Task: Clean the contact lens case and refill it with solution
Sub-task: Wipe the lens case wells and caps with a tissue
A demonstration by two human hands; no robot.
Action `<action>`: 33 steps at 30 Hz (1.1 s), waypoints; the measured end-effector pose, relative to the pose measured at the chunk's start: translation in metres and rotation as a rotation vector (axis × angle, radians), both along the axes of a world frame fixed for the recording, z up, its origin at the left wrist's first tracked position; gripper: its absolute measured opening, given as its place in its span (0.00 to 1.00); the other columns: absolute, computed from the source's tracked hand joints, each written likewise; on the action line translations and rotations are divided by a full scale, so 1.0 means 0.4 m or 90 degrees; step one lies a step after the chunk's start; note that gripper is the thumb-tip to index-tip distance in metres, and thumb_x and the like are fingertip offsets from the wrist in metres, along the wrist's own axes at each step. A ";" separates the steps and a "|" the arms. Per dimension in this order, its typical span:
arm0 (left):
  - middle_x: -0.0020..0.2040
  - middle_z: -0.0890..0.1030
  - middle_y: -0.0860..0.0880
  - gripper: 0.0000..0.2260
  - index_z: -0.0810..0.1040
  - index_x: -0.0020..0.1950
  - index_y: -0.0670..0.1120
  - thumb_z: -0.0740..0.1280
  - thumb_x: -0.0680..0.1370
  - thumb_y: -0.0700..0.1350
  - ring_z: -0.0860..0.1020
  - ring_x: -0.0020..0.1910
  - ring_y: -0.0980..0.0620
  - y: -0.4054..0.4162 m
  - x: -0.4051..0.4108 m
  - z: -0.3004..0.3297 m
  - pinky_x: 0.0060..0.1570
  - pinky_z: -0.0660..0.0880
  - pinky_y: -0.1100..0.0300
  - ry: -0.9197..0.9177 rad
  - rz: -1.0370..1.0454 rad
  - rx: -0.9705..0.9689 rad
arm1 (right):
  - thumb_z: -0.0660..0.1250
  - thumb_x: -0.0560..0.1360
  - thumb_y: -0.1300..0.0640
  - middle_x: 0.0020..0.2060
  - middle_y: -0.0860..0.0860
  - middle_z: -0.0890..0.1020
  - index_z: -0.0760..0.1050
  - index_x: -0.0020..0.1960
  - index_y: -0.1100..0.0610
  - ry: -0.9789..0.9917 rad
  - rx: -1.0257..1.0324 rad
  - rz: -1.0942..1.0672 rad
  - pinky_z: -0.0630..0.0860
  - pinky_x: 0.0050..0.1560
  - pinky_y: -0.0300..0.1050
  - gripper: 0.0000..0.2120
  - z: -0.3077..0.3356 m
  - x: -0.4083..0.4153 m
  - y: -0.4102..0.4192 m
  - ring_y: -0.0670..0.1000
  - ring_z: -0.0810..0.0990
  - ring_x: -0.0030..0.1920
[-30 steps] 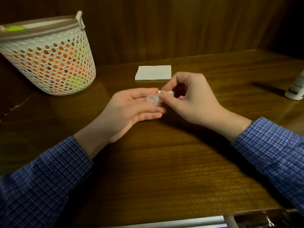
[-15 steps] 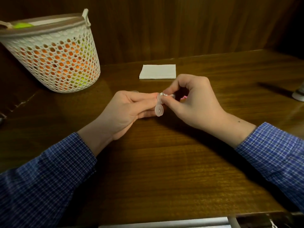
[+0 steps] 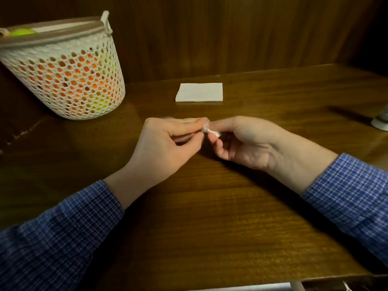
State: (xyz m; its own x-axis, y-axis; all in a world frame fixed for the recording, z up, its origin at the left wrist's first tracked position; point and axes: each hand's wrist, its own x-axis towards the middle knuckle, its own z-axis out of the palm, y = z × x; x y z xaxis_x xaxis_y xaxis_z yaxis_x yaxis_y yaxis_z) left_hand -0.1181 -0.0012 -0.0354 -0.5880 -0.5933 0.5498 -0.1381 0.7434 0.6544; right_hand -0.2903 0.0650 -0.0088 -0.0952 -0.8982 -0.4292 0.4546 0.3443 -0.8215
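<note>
Small translucent white plastic contact lens case (image 3: pixel 210 131) held above the dark brown wooden table (image 3: pixel 210 217), just past table centre, between both hands. Left hand (image 3: pixel 168 144) pinches its left end with thumb and curled fingers; right hand (image 3: pixel 245 141) grips its right end, palm turned up, fingers curled round it. Case details too small and blurred to tell lids or wells. Both wrists in blue checked sleeves (image 3: pixel 52 234). Folded white paper napkin (image 3: pixel 199 92) lies flat at 12 o'clock from the case, apart. White perforated plastic basket (image 3: pixel 69 80) with orange and yellow contents at 10 o'clock, well apart. White object (image 3: pixel 381 121) cut by frame edge at 3 o'clock, unclear what.
</note>
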 end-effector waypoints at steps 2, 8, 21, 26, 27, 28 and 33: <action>0.60 0.84 0.51 0.17 0.81 0.65 0.43 0.73 0.76 0.33 0.83 0.59 0.60 -0.009 -0.002 0.002 0.56 0.80 0.66 0.023 -0.027 0.079 | 0.75 0.74 0.64 0.35 0.53 0.84 0.84 0.50 0.63 0.035 -0.030 -0.026 0.75 0.28 0.33 0.06 -0.002 -0.005 -0.002 0.43 0.80 0.30; 0.55 0.88 0.46 0.20 0.81 0.66 0.42 0.74 0.74 0.36 0.87 0.54 0.48 -0.026 -0.006 0.003 0.51 0.84 0.57 0.098 -0.081 0.364 | 0.77 0.73 0.61 0.34 0.56 0.85 0.85 0.50 0.65 0.213 -0.116 -0.080 0.77 0.30 0.37 0.08 -0.004 -0.005 0.003 0.46 0.82 0.33; 0.62 0.83 0.46 0.15 0.81 0.64 0.45 0.68 0.78 0.44 0.82 0.54 0.53 -0.064 -0.004 0.013 0.47 0.79 0.61 0.124 -0.205 0.746 | 0.78 0.73 0.56 0.40 0.48 0.86 0.84 0.47 0.56 0.639 -0.396 -0.078 0.82 0.42 0.40 0.06 -0.036 -0.010 0.022 0.50 0.84 0.41; 0.58 0.86 0.46 0.19 0.81 0.66 0.41 0.70 0.75 0.43 0.85 0.53 0.52 -0.056 -0.003 0.010 0.47 0.81 0.62 0.135 -0.190 0.716 | 0.78 0.73 0.55 0.42 0.46 0.86 0.85 0.48 0.54 0.693 -0.406 -0.047 0.83 0.45 0.44 0.05 -0.040 -0.013 0.019 0.48 0.84 0.43; 0.59 0.86 0.46 0.19 0.81 0.66 0.41 0.70 0.75 0.42 0.86 0.55 0.52 -0.054 -0.003 0.009 0.47 0.81 0.62 0.131 -0.187 0.703 | 0.78 0.73 0.55 0.41 0.46 0.86 0.85 0.47 0.54 0.692 -0.396 -0.042 0.83 0.45 0.44 0.05 -0.041 -0.016 0.017 0.48 0.84 0.43; 0.59 0.86 0.45 0.20 0.80 0.67 0.40 0.70 0.75 0.42 0.85 0.56 0.52 -0.052 -0.003 0.009 0.47 0.81 0.63 0.125 -0.186 0.690 | 0.78 0.73 0.55 0.41 0.46 0.86 0.85 0.47 0.54 0.689 -0.389 -0.041 0.83 0.45 0.45 0.05 -0.041 -0.018 0.016 0.48 0.84 0.43; 0.62 0.85 0.43 0.20 0.79 0.68 0.39 0.69 0.75 0.39 0.84 0.60 0.49 -0.056 -0.001 0.010 0.51 0.81 0.62 0.111 -0.206 0.689 | 0.78 0.73 0.55 0.41 0.47 0.86 0.85 0.47 0.55 0.674 -0.390 -0.054 0.83 0.44 0.43 0.05 -0.038 -0.021 0.015 0.49 0.84 0.43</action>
